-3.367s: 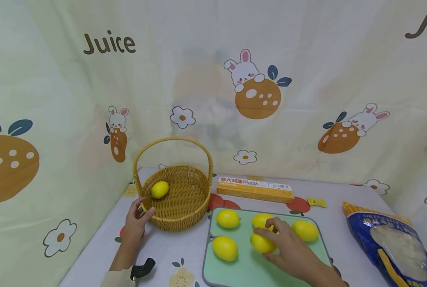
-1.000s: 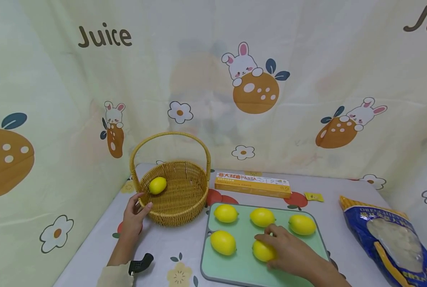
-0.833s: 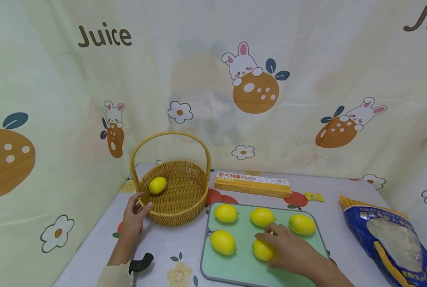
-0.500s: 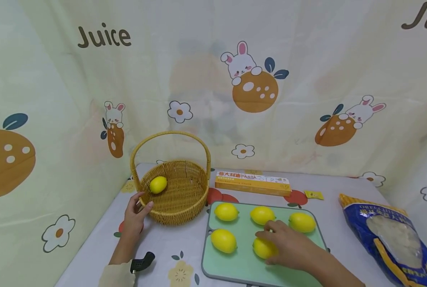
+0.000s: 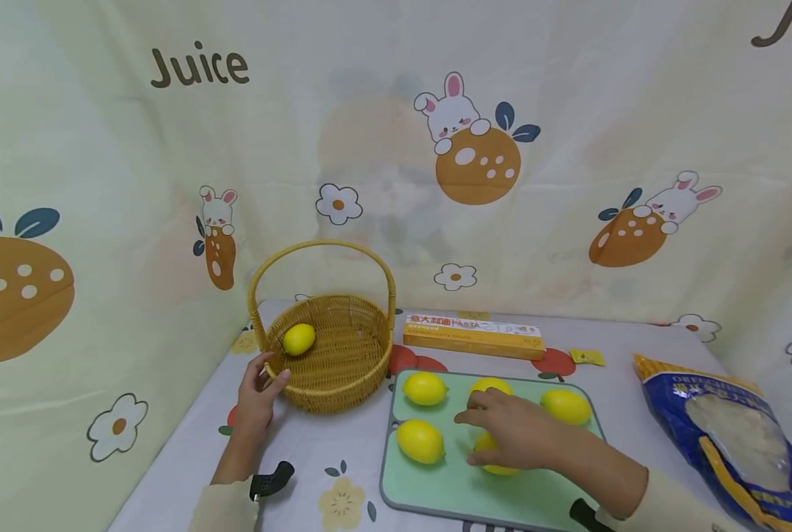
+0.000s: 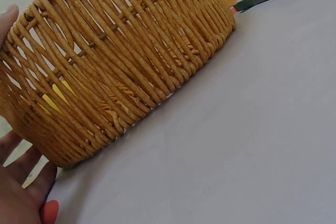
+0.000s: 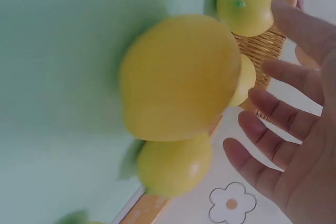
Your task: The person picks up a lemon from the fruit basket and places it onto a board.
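Observation:
A wicker basket (image 5: 335, 399) with a tall arched handle stands at the left, one lemon (image 5: 299, 339) inside it. My left hand (image 5: 258, 395) grips its near left side, thumb at the rim and fingers against the outer wall (image 6: 126, 51). On a pale green cutting board (image 5: 456, 491) lie several lemons: a back row, one at front left (image 5: 420, 442) and one at front middle (image 5: 496, 467). My right hand (image 5: 519, 428) hovers over the front middle lemon and partly covers it. In the right wrist view its spread fingers stand apart from that lemon (image 7: 178, 77).
Behind the board lies an orange and white pasta box (image 5: 473, 338), with a small yellow packet (image 5: 587, 357) to its right. A blue bag (image 5: 722, 436) sits at the far right. Printed curtains (image 5: 396, 148) enclose the table's back and sides.
My right hand first held a lemon above the board, then set it down at front middle. Now its fingers have let go and lifted off. The left hand stays on the basket.

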`<control>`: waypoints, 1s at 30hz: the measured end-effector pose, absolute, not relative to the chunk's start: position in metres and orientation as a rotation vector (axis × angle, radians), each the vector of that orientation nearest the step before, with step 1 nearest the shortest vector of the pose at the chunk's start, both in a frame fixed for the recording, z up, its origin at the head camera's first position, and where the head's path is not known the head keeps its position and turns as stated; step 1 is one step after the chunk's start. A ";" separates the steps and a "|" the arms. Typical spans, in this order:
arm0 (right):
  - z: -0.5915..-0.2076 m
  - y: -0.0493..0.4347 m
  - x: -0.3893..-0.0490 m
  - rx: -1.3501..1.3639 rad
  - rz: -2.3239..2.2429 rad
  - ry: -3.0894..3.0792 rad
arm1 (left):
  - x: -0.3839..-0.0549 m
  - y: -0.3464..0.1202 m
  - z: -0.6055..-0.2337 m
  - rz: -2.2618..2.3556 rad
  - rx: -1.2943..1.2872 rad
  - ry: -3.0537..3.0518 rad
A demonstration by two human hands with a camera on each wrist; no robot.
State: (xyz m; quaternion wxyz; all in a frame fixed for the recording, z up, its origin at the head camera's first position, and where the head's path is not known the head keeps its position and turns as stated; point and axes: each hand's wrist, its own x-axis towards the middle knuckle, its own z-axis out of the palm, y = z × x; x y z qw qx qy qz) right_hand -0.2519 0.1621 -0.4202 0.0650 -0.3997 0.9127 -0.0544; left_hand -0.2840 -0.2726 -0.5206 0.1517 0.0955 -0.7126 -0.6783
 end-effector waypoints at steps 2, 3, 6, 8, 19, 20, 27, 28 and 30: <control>-0.417 0.155 -0.259 -1.198 -0.183 2.736 | -0.285 -0.271 -0.520 -1.961 0.282 -2.042; -0.417 0.151 -0.262 -1.189 -0.186 2.726 | -0.285 -0.271 -0.520 -1.960 0.280 -2.042; -0.414 0.135 -0.273 -1.166 -0.192 2.690 | -0.285 -0.271 -0.519 -1.957 0.271 -2.042; -0.412 0.121 -0.280 -1.194 -0.187 2.667 | -0.284 -0.272 -0.519 -1.959 0.261 -2.040; -0.401 0.050 -0.308 -1.471 -0.148 2.608 | -0.285 -0.273 -0.525 -1.946 0.258 -2.038; -0.400 0.045 -0.310 -1.477 -0.155 2.610 | -0.285 -0.273 -0.526 -1.938 0.249 -2.038; -0.398 0.019 -0.322 -1.488 -0.201 2.635 | -0.287 -0.273 -0.524 -1.906 0.240 -2.046; -0.398 0.016 -0.324 -1.485 -0.216 2.629 | -0.287 -0.273 -0.524 -1.905 0.239 -2.047; -0.399 0.009 -0.328 -1.493 -0.241 2.613 | -0.286 -0.272 -0.523 -1.900 0.247 -2.049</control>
